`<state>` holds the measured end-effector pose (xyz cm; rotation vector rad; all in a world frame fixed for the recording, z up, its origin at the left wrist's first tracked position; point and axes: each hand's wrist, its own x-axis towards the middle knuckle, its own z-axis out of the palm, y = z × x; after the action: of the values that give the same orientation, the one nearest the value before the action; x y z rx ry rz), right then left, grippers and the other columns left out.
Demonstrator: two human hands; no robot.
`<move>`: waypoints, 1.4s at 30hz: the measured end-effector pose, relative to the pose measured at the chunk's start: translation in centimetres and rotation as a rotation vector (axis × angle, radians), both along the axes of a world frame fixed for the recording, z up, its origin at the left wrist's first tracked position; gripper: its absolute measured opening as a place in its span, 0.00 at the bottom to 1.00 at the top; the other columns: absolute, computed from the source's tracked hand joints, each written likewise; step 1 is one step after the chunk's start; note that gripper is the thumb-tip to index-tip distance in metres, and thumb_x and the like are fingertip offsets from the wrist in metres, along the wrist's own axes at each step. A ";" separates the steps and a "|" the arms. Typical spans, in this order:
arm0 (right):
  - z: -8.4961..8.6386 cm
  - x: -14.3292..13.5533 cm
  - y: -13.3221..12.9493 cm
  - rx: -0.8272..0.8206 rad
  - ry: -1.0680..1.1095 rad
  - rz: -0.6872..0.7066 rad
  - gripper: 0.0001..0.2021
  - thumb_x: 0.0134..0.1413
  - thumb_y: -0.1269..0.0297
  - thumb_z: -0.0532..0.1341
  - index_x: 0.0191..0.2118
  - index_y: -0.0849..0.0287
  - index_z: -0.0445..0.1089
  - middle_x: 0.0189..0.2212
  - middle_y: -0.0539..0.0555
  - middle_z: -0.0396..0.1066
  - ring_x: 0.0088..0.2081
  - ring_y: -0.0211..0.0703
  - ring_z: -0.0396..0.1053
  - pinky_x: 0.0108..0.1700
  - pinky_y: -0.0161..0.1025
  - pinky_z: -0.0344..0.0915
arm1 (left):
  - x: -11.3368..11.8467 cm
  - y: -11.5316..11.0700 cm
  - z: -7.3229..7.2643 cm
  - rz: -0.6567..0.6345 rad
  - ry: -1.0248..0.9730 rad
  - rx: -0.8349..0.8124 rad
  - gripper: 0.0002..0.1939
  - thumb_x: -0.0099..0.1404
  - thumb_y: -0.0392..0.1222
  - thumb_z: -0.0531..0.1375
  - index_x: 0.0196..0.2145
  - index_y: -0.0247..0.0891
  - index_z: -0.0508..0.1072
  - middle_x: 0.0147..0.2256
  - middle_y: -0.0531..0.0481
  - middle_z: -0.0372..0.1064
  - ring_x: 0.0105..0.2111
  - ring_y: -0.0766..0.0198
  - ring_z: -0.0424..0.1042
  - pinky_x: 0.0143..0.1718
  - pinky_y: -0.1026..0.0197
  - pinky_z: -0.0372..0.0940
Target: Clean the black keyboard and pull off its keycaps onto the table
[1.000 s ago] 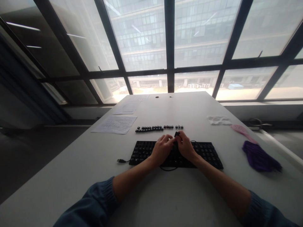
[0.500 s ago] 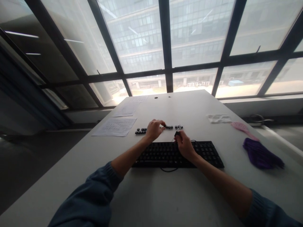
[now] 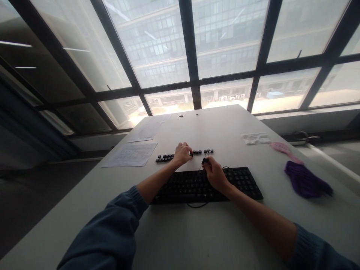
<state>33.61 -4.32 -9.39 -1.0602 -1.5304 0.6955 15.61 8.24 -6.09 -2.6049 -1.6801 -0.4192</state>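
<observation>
A black keyboard (image 3: pixel 185 186) lies on the white table in front of me. Behind it, small black keycaps (image 3: pixel 168 156) are lined up in rows. My left hand (image 3: pixel 183 153) is over these rows, fingertips pinched on a black keycap (image 3: pixel 191 154) low at the table. My right hand (image 3: pixel 216 173) is closed on a keycap puller (image 3: pixel 205 161) with a black handle and thin wire prongs, held above the keyboard's back edge. Part of the keyboard is hidden under my right hand and left forearm.
Printed paper sheets (image 3: pixel 129 155) lie at the left side of the table. On the right are a white cloth-like item (image 3: pixel 255 138), a pink hairbrush (image 3: pixel 281 147) and a purple cloth (image 3: pixel 306 180). A cable (image 3: pixel 197 205) loops out at the keyboard's front edge.
My left hand has lowered its keycap toward the rows. The right hand still holds the puller, nearly in place. The whole view has shifted slightly as my head turned.
</observation>
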 end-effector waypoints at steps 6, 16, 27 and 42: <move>-0.4 0.1 0.4 0.001 0.046 -0.038 0.05 0.62 0.62 0.53 0.38 0.56 0.63 0.29 0.52 0.72 0.31 0.43 0.70 0.35 0.38 0.65 | -0.5 -1.2 1.5 0.004 -0.046 0.033 0.10 0.54 0.38 0.67 0.36 0.42 0.82 0.41 0.44 0.68 0.45 0.50 0.64 0.49 0.51 0.62; 1.2 1.6 0.1 0.033 -0.074 0.017 0.04 0.62 0.65 0.52 0.36 0.56 0.61 0.26 0.49 0.67 0.29 0.42 0.66 0.34 0.38 0.62 | 1.4 -11.5 1.8 -0.176 -0.342 0.031 0.08 0.63 0.36 0.60 0.38 0.40 0.79 0.37 0.46 0.72 0.42 0.55 0.69 0.50 0.53 0.63; 0.6 2.1 -0.9 0.070 -0.286 0.152 0.06 0.60 0.71 0.51 0.31 0.56 0.59 0.29 0.50 0.66 0.31 0.41 0.62 0.36 0.37 0.58 | 2.8 -12.2 -0.5 -0.248 -0.332 -0.156 0.05 0.60 0.39 0.62 0.30 0.37 0.76 0.28 0.50 0.69 0.31 0.61 0.68 0.34 0.61 0.61; -0.1 2.4 -0.8 0.085 -0.141 -0.046 0.04 0.65 0.63 0.51 0.37 0.55 0.59 0.30 0.51 0.71 0.32 0.43 0.69 0.37 0.38 0.62 | 3.1 -13.2 -1.7 -0.292 -0.525 0.003 0.06 0.68 0.39 0.58 0.42 0.40 0.73 0.41 0.47 0.69 0.44 0.58 0.68 0.49 0.57 0.64</move>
<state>36.02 -5.15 -9.51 -1.0954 -1.6368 0.5281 18.67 -4.97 -7.83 -2.9191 -1.3750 -1.2023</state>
